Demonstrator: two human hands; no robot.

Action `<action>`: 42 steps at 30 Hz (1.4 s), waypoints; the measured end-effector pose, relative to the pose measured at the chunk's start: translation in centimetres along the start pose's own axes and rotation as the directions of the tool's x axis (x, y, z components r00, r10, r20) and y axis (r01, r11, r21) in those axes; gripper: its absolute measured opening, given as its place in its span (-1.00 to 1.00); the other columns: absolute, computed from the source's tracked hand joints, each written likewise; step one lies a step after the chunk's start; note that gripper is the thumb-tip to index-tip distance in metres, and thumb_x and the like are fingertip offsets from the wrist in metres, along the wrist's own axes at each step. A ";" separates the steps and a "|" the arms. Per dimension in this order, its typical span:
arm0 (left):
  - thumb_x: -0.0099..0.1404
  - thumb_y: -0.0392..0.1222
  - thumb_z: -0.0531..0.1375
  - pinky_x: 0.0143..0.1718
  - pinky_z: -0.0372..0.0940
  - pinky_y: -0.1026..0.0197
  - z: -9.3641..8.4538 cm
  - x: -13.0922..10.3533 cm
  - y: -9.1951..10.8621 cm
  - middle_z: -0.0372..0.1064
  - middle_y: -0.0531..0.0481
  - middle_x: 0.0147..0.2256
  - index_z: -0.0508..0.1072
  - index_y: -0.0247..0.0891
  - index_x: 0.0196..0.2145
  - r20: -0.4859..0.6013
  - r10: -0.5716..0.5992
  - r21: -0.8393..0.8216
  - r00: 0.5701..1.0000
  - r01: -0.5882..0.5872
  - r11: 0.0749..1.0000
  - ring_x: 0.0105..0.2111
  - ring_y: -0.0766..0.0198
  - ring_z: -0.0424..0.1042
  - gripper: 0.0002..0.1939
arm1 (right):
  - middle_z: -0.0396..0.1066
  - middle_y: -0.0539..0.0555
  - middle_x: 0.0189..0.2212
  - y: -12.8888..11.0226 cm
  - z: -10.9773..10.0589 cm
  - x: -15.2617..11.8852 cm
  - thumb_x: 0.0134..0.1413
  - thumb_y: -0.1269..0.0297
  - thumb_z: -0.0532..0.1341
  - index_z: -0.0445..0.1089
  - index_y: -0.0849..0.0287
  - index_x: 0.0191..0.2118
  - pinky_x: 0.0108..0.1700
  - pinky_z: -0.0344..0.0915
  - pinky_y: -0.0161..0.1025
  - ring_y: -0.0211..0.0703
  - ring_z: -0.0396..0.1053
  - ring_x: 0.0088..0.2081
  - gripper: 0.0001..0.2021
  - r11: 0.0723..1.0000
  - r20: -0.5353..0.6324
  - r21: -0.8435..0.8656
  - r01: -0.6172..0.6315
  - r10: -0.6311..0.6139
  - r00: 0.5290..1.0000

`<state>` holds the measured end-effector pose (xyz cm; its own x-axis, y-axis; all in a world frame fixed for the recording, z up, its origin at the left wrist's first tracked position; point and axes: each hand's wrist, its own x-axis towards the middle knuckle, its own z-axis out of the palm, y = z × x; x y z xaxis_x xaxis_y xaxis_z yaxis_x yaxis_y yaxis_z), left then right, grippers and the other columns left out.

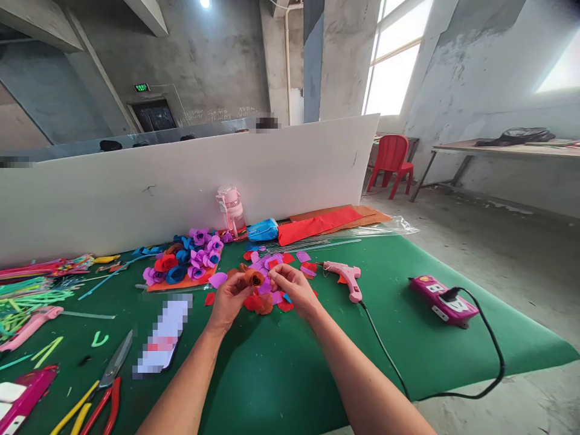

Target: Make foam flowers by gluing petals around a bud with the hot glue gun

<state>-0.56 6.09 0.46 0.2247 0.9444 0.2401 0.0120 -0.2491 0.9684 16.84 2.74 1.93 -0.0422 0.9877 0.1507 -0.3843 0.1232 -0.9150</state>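
Observation:
My left hand (229, 297) is closed on a brown paper flower (254, 278), its rolled centre facing me. Close by on the right, my right hand (292, 285) has thumb and index finger pinched together near the flower's edge; whatever sits between those fingertips is too small to make out. Beneath both hands spreads a pile of loose purple petals (260, 264), mixed with red and brown ones. To the right of the pile a pink glue gun (345, 278) lies on its side. Finished-looking purple, blue and red paper flowers (199, 257) are grouped at the left.
A phone (164, 335), scissors (116, 359) and red-handled pliers (109, 405) lie left of my arms. The magenta power strip (444, 300) has a black cable looping over the right edge. A pink bottle (232, 211) and red paper (317, 225) stand along the white partition (181, 193).

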 end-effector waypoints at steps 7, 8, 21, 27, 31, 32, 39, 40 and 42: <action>-0.03 -0.12 0.39 -0.32 0.30 0.29 0.1 0.2 0.3 0.42 0.05 -0.39 0.50 -0.26 -0.32 -0.047 -0.021 -0.062 0.999 0.018 0.998 -0.40 0.33 0.38 -0.70 | 0.33 -0.06 -0.52 0.1 0.5 0.0 -0.19 0.03 0.37 0.36 0.17 -0.44 -0.40 0.19 -0.31 -0.31 0.23 -0.49 -0.68 0.999 0.020 -0.012 0.031 -0.031 0.999; -0.03 -0.13 0.39 -0.32 0.30 0.29 0.1 0.2 0.3 0.42 0.04 -0.38 0.51 -0.26 -0.32 -0.044 -0.020 -0.065 0.999 0.017 0.998 -0.39 0.32 0.39 -0.70 | 0.35 -0.04 -0.50 0.2 0.5 0.0 -0.19 0.03 0.37 0.38 0.16 -0.42 -0.39 0.20 -0.31 -0.30 0.25 -0.47 -0.68 0.999 0.024 -0.011 0.034 -0.034 0.999; 0.00 -0.09 0.37 -0.30 0.33 0.26 0.1 -0.1 0.3 0.50 0.02 -0.39 0.52 -0.25 -0.30 0.068 -0.033 -0.035 0.997 0.035 0.999 -0.41 0.30 0.43 -0.71 | 0.31 -0.06 -0.56 0.2 0.1 -0.3 -0.19 0.02 0.37 0.36 0.19 -0.48 -0.43 0.16 -0.35 -0.35 0.22 -0.53 -0.67 0.997 0.076 0.019 -0.073 0.071 0.995; 0.01 -0.07 0.36 -0.18 0.35 0.18 0.3 -0.2 0.5 0.52 -0.05 -0.31 0.53 -0.27 -0.29 0.085 -0.029 0.007 0.996 0.029 1.000 -0.27 0.19 0.47 -0.69 | 0.34 -0.05 -0.53 -0.4 0.3 -0.4 -0.15 0.03 0.34 0.37 0.15 -0.46 -0.36 0.22 -0.31 -0.31 0.27 -0.49 -0.71 1.000 0.049 0.019 -0.006 0.005 0.999; 0.03 -0.07 0.35 -0.16 0.34 0.17 0.1 -0.2 0.1 0.52 -0.06 -0.29 0.54 -0.27 -0.27 0.123 -0.025 0.033 0.992 0.021 0.999 -0.25 0.17 0.47 -0.69 | 0.42 0.00 -0.43 -0.6 0.6 -0.6 -0.20 0.04 0.37 0.41 0.16 -0.40 -0.26 0.29 -0.25 -0.22 0.36 -0.38 -0.69 0.999 0.080 0.026 0.025 -0.027 0.996; 0.03 -0.08 0.35 -0.15 0.34 0.17 0.1 -0.2 0.0 0.52 -0.06 -0.28 0.54 -0.27 -0.27 0.128 -0.020 0.034 0.992 0.016 0.999 -0.25 0.17 0.47 -0.69 | 0.42 0.01 -0.44 -0.6 0.6 -0.6 -0.20 0.04 0.38 0.41 0.17 -0.40 -0.25 0.29 -0.24 -0.21 0.36 -0.38 -0.69 0.999 0.086 0.025 0.027 -0.029 0.996; 0.05 -0.10 0.35 -0.13 0.35 0.15 -0.2 -0.1 -0.3 0.52 -0.07 -0.27 0.54 -0.26 -0.26 0.149 -0.013 0.058 0.989 0.004 0.998 -0.23 0.16 0.48 -0.70 | 0.43 0.02 -0.50 -0.2 0.5 -0.3 -0.15 0.03 0.35 0.40 0.19 -0.46 -0.28 0.28 -0.24 -0.21 0.37 -0.43 -0.69 0.998 0.080 -0.048 0.039 -0.035 0.996; 0.05 -0.10 0.35 -0.13 0.35 0.15 -0.2 -0.1 -0.4 0.52 -0.07 -0.27 0.53 -0.27 -0.26 0.158 -0.014 0.059 0.987 0.005 0.998 -0.23 0.16 0.48 -0.70 | 0.42 0.01 -0.51 -0.2 0.5 -0.3 -0.15 0.02 0.35 0.40 0.19 -0.47 -0.29 0.28 -0.24 -0.22 0.37 -0.44 -0.69 0.998 0.075 -0.055 0.038 -0.034 0.997; 0.05 -0.11 0.35 -0.12 0.35 0.15 -0.2 -0.1 -0.4 0.52 -0.07 -0.27 0.53 -0.27 -0.25 0.175 -0.013 0.060 0.984 0.003 0.998 -0.23 0.17 0.48 -0.70 | 0.41 0.00 -0.53 -0.1 0.5 -0.2 -0.15 0.01 0.34 0.39 0.19 -0.49 -0.32 0.27 -0.25 -0.23 0.35 -0.46 -0.68 0.998 0.056 -0.064 0.028 -0.024 0.998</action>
<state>-0.83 6.11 0.05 0.3916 0.8954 0.2119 0.0713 -0.2591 0.9632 16.44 2.45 2.13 -0.0848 0.9774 0.1937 -0.3256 0.1566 -0.9325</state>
